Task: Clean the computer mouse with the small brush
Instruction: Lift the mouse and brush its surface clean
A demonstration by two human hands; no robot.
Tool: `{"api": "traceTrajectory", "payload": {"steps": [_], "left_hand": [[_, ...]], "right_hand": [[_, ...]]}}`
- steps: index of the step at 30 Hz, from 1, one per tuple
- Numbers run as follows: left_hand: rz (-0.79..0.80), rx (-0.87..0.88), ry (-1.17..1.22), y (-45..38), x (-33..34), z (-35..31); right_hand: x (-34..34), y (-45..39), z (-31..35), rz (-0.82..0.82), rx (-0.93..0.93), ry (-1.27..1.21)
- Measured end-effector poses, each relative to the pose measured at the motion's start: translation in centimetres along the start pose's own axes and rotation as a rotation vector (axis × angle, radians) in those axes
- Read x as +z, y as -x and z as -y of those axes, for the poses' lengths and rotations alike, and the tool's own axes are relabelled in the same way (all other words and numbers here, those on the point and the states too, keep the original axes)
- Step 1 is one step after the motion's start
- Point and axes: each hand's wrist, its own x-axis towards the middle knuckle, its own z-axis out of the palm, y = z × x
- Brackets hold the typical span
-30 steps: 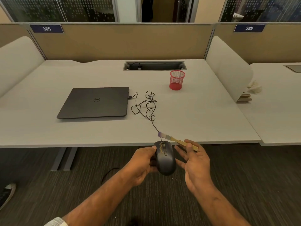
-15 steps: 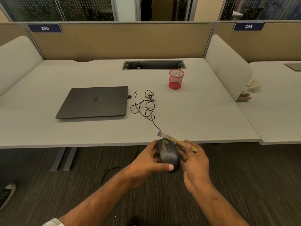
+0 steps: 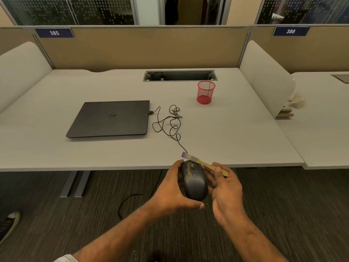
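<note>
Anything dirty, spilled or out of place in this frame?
Yes. Yellowish debris streaks the top of the mouse beside its scroll wheel, held in the left hand. Pale specks dot the carpet below. The mouse cable lies tangled on the desk. The right hand holds the brush.

you get soft, even indoor light from overhead, bright on the pale desk (image 3: 226, 129) and much dimmer on the carpet (image 3: 283, 214) beneath it. shadows stay faint, with only a thin dark edge under the closed laptop (image 3: 111, 118) and no harsh glare anywhere. the wide lens bows the partition (image 3: 143, 48) and desk edges toward the corners, and detail is slightly soft throughout.
</note>
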Motion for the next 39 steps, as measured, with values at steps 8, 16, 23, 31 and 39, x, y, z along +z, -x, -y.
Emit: {"api": "traceTrajectory", "payload": {"steps": [8,16,23,31,39], "left_hand": [[-0.054,0.077,-0.127,-0.1,0.0,0.0],[-0.066,0.145,-0.15,-0.7,-0.6,0.7],[-0.071,0.151,-0.165,-0.6,-1.1,1.0],[-0.084,0.178,-0.25,-1.1,-0.8,1.5],[-0.135,0.215,-0.286,-1.5,-0.1,2.2]], "right_hand": [[0.1,0.1,-0.2,-0.029,-0.008,-0.001],[-0.3,-0.1,0.1,0.021,0.023,-0.065],[-1.2,-0.4,3.4,0.047,-0.273,0.173],[-0.2,2.9,6.0,0.273,-0.828,0.742],[0.7,4.2,6.0,0.346,-1.031,1.214]]}}
